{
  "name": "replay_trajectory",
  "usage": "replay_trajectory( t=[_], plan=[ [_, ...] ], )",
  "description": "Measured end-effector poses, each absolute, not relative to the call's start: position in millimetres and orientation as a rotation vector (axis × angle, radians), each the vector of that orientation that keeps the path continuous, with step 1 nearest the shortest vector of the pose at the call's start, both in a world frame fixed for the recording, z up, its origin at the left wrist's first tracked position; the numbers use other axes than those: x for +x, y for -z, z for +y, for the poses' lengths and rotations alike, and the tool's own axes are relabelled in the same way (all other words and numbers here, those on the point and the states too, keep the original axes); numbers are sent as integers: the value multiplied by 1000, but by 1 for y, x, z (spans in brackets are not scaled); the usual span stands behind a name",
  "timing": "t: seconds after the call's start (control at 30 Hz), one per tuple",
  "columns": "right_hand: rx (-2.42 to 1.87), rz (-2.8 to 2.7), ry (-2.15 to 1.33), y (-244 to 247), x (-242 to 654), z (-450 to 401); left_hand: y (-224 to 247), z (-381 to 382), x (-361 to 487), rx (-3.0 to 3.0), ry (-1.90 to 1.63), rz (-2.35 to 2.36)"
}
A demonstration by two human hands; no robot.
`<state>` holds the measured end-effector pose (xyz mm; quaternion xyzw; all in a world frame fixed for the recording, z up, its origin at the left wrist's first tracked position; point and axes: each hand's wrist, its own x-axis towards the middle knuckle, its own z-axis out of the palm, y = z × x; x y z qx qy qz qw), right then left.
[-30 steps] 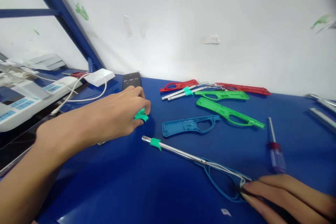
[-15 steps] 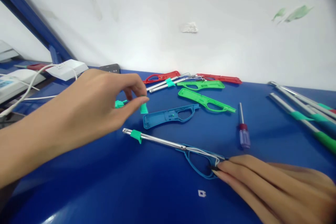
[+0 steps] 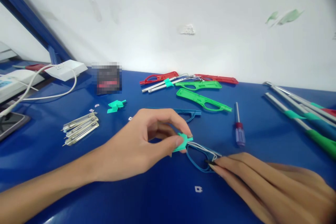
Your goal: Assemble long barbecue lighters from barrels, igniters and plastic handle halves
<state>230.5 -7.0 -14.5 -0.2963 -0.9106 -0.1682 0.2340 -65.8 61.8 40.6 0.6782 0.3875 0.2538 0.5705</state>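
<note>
- Head view: the left hand (image 3: 139, 143) has moved from the area above the far blue handle half (image 3: 193, 112) to the centre of the frame, carrying a teal tape piece (image 3: 182, 140).
- Result: the tape piece is now at the near end of the white wires (image 3: 201, 145), beside the loop of the blue handle frame (image 3: 194, 165). Contact between tape and frame cannot be confirmed.
- Left hand state: closed in a pinch, thumb and fingers gripping the tape piece.
- Right hand (image 3: 262, 178) state: fingers closed at the lower right, pinching a black part (image 3: 209, 163) at the handle frame.
- Work location: the handle frame and wires lie on the blue counter (image 3: 157, 201), just right of centre, between the two hands.
- Difference from the earlier frame: the metal tube and its tape tab, exposed then, are now hidden behind the left hand. The far blue handle half, fully visible then, is partly covered.
- Newly exposed at the left of the frame: a group of glass tubes (image 3: 82, 129) and, at centre left, loose teal tape (image 3: 115, 106) that was partly behind the hand. A pixelated dark object (image 3: 109, 78) is at the upper left.
- No apparent change: the screwdriver (image 3: 239, 134) lies at the right; the green handle halves (image 3: 203, 101) lie at the upper right of centre.
</note>
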Motion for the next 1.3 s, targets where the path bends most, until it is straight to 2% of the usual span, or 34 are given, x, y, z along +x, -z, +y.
replay_trajectory(
  t=[0.37, 0.87, 1.13, 1.3],
  plan=[
    [-908, -2380, 342, -6, 211, 7, -22, 42, -52, 1712, -707, 842],
    [-1004, -2246, -27, 6, 220, 0, -20, 39, -53, 1571, -722, 813],
    [-1085, -2213, 17, 5, 225, 5, -22, 36, -51, 1335, -617, 885],
    [-1115, -2167, -31, 5, 221, 4, -18, 33, -54, 1382, -628, 905]
  ],
)
